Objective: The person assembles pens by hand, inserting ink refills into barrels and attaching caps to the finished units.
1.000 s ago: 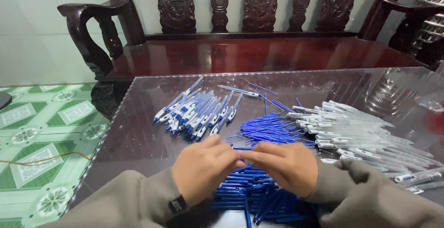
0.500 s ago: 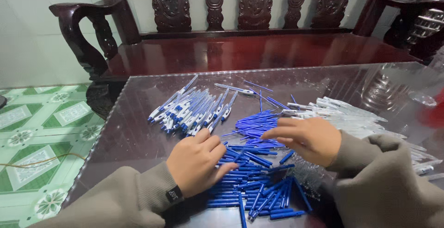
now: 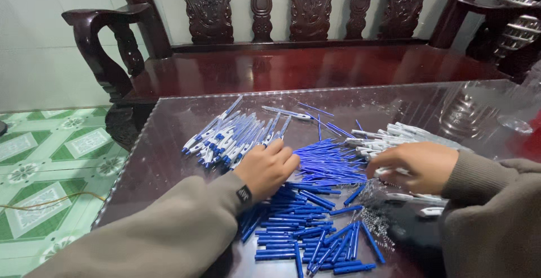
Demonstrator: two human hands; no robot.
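Bench [image 3: 304, 66], dark carved wood, behind glass-topped table [image 3: 428, 109]. Heap of blue pen barrels [image 3: 307, 221], centre. Finished blue-white pens [image 3: 234, 137], left rear. White pen parts [image 3: 389, 137], right. Left hand [image 3: 266, 168] loosely curled, resting on barrels. Right hand [image 3: 414, 165] curled over white parts; pinch unclear.

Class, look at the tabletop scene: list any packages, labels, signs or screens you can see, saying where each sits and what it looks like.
Small tag: on the cuff of the left sleeve, beside the left hand; a dark square with a pale mark.
No packages, signs or screens in view; only loose pen parts on the glass table.
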